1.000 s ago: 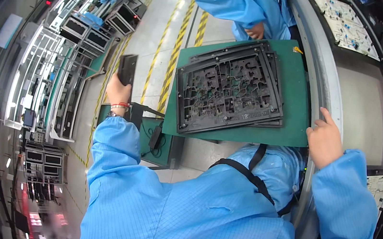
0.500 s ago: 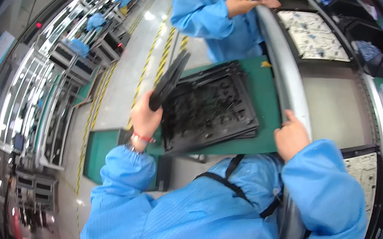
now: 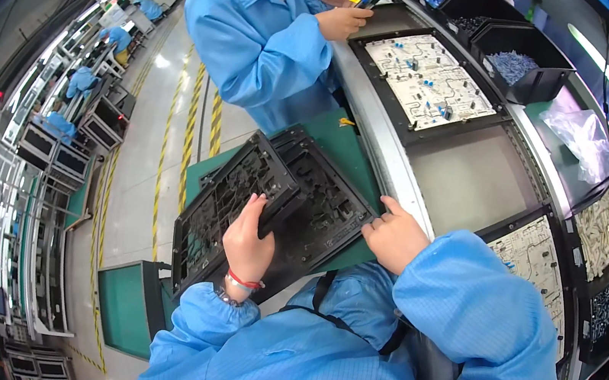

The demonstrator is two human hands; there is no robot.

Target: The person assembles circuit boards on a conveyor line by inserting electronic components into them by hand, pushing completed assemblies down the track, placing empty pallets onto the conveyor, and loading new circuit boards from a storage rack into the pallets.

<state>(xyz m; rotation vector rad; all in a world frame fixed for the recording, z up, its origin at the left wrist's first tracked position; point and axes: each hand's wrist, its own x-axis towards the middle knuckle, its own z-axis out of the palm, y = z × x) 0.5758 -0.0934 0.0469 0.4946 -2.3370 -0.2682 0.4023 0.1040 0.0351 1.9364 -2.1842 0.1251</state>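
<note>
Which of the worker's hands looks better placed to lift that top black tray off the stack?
Left. The left hand already grips the top black tray, while the right hand only rests at the stack's edge.

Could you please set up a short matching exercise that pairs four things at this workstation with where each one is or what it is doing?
Things:
1. left hand
2. right hand
3. black bin of blue parts
4. co-worker's hands

Places or states:
A. at the far end of the line, beyond the white circuit board
B. resting at the right edge of the stack of black trays
C. holding a small yellow and blue thing
D. gripping the top black tray, which is tilted up

Pairs: 1-D, 2-B, 3-A, 4-C
</note>
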